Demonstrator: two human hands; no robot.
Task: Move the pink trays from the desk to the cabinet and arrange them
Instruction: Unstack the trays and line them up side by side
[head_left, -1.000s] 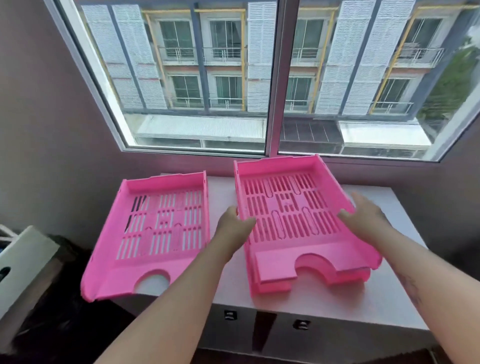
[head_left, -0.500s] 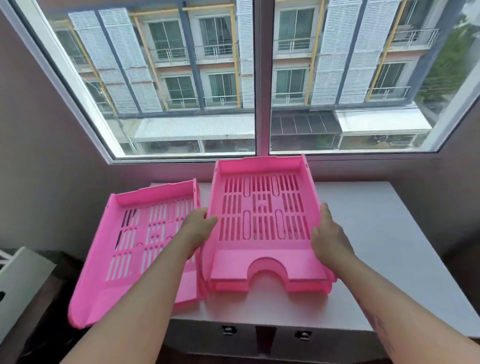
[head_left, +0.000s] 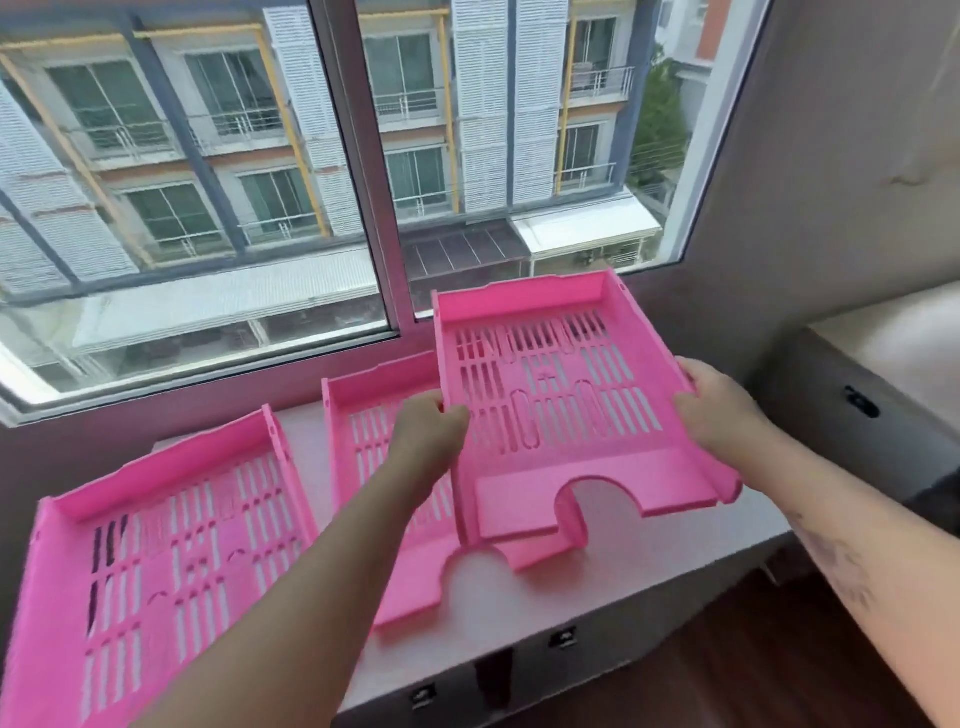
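Observation:
I hold a pink slotted tray (head_left: 566, 410) up in the air over the right part of the white cabinet top (head_left: 519, 608). My left hand (head_left: 428, 434) grips its left wall and my right hand (head_left: 719, 410) grips its right wall. Under it a second pink tray (head_left: 374, 431) lies on the cabinet top, partly hidden by the lifted tray and my left arm. A third pink tray (head_left: 156, 561) lies at the left, its front end sticking out past the cabinet's front edge.
A big window (head_left: 311, 182) with a centre post stands right behind the cabinet. Cabinet doors with small dark handles (head_left: 561, 636) face me below. Another white unit (head_left: 893, 364) with a dark handle stands at the right. Dark wooden floor lies at the lower right.
Both hands have lifted the top tray off the one beneath and carried it up and to the right. The second tray now shows underneath. My view swung to the right.

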